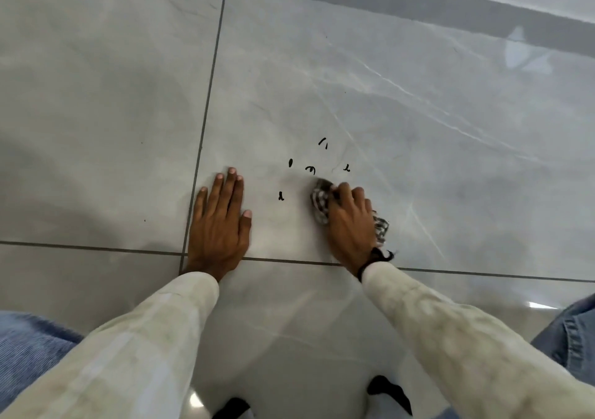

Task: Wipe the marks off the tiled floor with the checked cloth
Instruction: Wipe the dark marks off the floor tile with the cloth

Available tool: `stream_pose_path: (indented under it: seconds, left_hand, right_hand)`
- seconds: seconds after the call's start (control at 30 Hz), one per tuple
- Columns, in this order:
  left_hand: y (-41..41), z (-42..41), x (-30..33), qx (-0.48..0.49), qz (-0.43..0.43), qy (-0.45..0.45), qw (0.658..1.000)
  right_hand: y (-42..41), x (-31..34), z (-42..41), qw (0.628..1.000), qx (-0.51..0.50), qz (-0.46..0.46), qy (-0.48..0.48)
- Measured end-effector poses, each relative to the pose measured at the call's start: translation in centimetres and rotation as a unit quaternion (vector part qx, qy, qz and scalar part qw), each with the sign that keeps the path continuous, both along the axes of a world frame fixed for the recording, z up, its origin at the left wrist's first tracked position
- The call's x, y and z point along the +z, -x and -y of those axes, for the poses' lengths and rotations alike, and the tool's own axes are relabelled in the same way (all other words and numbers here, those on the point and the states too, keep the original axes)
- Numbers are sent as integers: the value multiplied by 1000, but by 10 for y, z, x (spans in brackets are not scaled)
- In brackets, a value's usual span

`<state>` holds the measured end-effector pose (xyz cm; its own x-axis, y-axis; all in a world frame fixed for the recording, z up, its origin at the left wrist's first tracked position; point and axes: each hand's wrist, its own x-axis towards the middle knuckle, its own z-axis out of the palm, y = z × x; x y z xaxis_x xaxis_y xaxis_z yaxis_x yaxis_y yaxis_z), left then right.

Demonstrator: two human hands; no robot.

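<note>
Checked cloth [320,201], grey-and-white, bunched up, sits under my right hand [351,225] on the glossy pale-grey marbled floor tile [418,129]. One end of it pokes out past the fingertips, the other end shows behind the heel of the hand, near the wrist. Right hand is closed down over the cloth, fingers curled, pressing it onto the tile. A dark band [375,259] circles that wrist, at the edge of the cream sleeve [450,328].

Left hand [220,225] lies flat and open on the same tile, palm down, fingers spread and pointing away from me, holding nothing. Its wrist crosses the dark grout line [96,248] that runs left to right; a second grout line [209,96] runs away from me just beside the little finger.

Small black marks [310,170] are scattered on the tile ahead of and between the hands: a pair of short strokes [323,143] farthest off, a dot [290,162], a curl just beyond the cloth's front end, a squiggle [346,168] to the right, and another squiggle [281,195] between the two hands. The cloth touches none of them, though the curl lies close.

Blue denim knees [29,348] frame the lower corners.
</note>
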<state>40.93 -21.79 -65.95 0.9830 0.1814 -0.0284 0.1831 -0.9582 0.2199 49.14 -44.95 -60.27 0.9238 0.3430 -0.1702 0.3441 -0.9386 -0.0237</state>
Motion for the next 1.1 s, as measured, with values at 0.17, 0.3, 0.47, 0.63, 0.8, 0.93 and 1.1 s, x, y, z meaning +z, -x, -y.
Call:
stream_pose_path:
  seconds: [0.17,0.3,0.47,0.63,0.8,0.93,1.1]
  left_hand:
    - [4,-12,-2,-30,29,-19,999]
    - [3,-12,1,-23,24,-3,999]
    - [2,-12,4,-24,17,7,1000]
    - [0,-10,6,-19,15,2,1000]
    - [-1,-10,6,-21,0,0,1000]
    - [-1,-10,3,-22,0,-10,1000]
    - [0,-7,8,-26,-2,-16,1000]
  right_hand:
    - [59,-18,-12,988,116,-66,-72]
    - [58,-22,-11,985,125,-87,-83]
    - [28,-25,-35,989,98,-74,-82]
    - [68,-29,1,994,57,-56,-74]
    - [-4,-31,-30,984,163,-34,-70]
    - [-10,-33,-1,997,16,-17,-76]
    - [24,-32,4,989,114,-38,-87]
